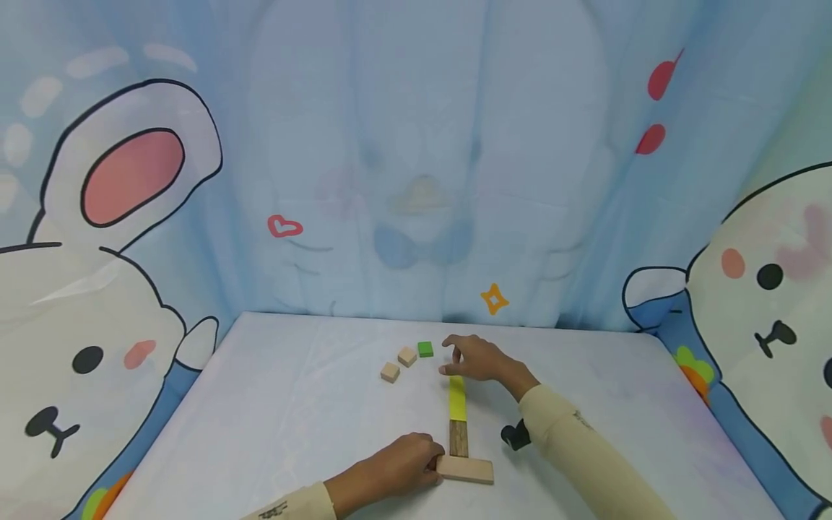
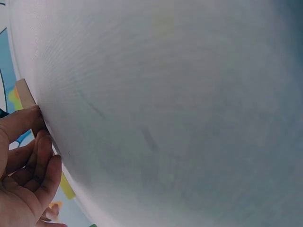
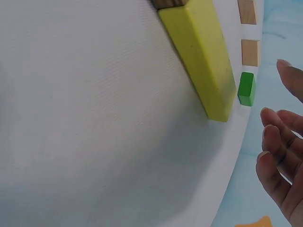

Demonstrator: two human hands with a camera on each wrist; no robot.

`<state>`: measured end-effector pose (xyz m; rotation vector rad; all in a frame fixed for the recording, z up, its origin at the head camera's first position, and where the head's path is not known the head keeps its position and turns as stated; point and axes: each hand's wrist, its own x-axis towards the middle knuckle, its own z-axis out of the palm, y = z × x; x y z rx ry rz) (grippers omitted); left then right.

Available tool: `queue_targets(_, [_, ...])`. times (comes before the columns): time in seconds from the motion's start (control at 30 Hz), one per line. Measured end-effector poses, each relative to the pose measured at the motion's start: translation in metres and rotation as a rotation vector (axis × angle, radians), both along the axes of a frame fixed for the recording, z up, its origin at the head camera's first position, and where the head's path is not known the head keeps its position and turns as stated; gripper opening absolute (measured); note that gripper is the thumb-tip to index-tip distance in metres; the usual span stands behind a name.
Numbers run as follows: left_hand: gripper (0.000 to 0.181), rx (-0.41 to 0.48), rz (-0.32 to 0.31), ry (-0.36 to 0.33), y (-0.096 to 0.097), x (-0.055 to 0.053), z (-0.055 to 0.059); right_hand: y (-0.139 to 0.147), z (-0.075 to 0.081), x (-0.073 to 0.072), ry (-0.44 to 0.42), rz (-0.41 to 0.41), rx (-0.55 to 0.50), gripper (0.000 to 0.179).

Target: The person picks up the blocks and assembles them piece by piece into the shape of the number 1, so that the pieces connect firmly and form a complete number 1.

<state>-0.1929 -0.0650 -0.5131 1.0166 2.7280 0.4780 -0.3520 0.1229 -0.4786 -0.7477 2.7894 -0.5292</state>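
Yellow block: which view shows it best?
The right wrist view: the yellow block fills the frame, its top face, side and near end all clear, beside the right hand. The head view shows it small, in line with the brown block. The left wrist view shows only a yellow sliver.

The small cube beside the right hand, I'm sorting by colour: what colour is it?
Green; clearest in the right wrist view.

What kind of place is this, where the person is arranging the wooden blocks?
Probably a staged indoor play or recording booth: a table under pale cloth, a cartoon-rabbit curtain around it, and toy blocks such as the yellow block and green cube.
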Motion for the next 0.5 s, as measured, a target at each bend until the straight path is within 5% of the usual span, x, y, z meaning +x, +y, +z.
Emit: queue_targets(0.5, [0.029,0.016,0.028,-0.039,0.000,-0.002,-0.002,-0.019,-0.004,-0.020,-0.044,-0.056,0.032,0.059])
